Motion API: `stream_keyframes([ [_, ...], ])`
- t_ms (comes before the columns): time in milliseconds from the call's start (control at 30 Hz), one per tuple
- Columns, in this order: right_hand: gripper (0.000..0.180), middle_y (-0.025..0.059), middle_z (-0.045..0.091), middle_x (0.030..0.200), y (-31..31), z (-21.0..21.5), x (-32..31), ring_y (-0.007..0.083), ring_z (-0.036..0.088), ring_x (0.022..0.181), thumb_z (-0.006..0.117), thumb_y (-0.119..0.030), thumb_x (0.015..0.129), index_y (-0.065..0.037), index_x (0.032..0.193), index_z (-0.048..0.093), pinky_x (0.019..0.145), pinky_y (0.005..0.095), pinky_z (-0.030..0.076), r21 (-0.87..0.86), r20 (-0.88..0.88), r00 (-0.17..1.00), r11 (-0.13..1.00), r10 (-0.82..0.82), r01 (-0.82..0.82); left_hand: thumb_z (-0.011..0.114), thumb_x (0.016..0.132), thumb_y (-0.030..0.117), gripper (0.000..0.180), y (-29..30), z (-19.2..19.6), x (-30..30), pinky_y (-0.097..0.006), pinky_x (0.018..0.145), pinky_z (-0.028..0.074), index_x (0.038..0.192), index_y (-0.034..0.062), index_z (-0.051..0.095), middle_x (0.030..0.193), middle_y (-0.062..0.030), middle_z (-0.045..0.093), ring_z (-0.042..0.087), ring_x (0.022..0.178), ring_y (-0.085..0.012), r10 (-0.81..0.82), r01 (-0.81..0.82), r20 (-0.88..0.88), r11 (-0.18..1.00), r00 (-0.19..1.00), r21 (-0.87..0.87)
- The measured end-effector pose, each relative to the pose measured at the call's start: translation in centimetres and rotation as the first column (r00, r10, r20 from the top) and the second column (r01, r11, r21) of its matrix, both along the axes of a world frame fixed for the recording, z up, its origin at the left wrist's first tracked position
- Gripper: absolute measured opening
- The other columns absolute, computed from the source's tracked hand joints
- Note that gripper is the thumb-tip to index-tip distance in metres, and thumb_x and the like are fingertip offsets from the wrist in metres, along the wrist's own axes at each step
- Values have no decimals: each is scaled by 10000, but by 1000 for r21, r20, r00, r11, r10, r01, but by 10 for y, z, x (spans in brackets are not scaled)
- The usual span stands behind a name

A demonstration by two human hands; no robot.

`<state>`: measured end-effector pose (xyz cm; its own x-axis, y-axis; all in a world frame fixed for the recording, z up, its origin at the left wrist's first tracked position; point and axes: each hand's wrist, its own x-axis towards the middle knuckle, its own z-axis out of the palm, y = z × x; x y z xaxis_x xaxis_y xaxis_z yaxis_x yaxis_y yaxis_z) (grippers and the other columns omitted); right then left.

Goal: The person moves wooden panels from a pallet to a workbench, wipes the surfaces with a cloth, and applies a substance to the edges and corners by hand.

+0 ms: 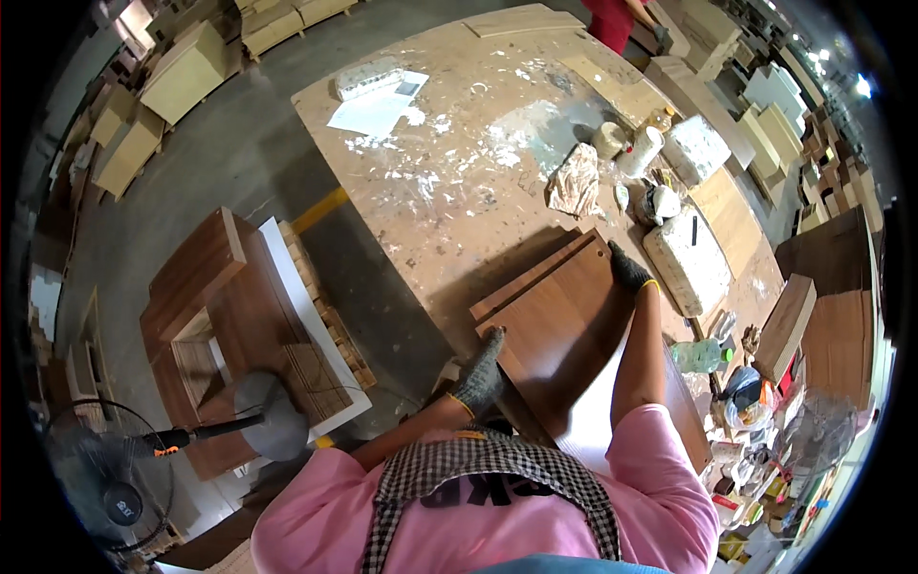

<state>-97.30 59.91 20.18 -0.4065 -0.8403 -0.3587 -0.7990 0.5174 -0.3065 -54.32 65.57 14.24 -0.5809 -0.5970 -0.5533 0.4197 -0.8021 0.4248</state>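
Observation:
A brown wood-grain panel lies on a similar panel whose far edge shows beyond it, at the near edge of the worktable. My left hand, in a dark knit glove, grips the upper panel's left edge. At the far right corner, my right hand holds the panel's edge in a matching glove, near a small round hole. Fingers of both hands are partly hidden by the board. Light glares off the panel's near part.
Right of the panels are white wrapped blocks, a crumpled cloth, jars and a green-tinted bottle. A fan and stacked brown panels stand left. Another person in red is beyond the table.

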Motion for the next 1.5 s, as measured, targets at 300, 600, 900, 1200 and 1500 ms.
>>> stream_keyframes([
  [300,454,235,685,1062,-2,41,49,425,637,1007,440,-429,1019,-67,1111,699,916,468,482,-204,206,935,921,-290,331,505,954,618,754,-17,95,-5,-440,1149,320,1452,56,442,1491,-85,464,419,1348,-268,-60,75,-56,943,997,325],
  [600,251,136,710,1087,288,102,134,321,666,1007,674,-171,915,-85,1150,702,894,390,522,-811,-109,773,506,-625,294,571,997,350,619,-59,134,12,-401,1155,319,1488,19,391,1537,-172,375,372,1395,-301,512,509,660,422,550,-750],
  [900,477,225,641,1212,662,21,223,431,605,1100,502,-343,968,-52,1342,558,1009,481,440,-33,-322,155,175,-934,984,402,1029,222,510,-213,59,-50,-396,1185,250,1493,10,392,1535,-137,378,367,1397,-267,64,907,914,-163,402,-388],
  [1200,474,110,490,1473,690,-52,257,220,427,1383,415,-144,1005,-53,1470,437,1173,363,322,-136,173,361,341,-916,930,390,960,696,852,-180,114,-108,-374,891,517,1441,-1,482,1430,-121,517,530,1191,-219,-112,993,990,88,84,-74],
  [1500,507,96,512,1448,652,36,258,235,481,1315,453,-247,1025,8,1462,419,1160,377,325,-59,810,136,151,-570,987,390,1056,428,640,-215,111,-97,-384,1174,280,1512,-19,349,1544,-121,384,355,1402,-275,-210,977,959,-45,193,-206],
])
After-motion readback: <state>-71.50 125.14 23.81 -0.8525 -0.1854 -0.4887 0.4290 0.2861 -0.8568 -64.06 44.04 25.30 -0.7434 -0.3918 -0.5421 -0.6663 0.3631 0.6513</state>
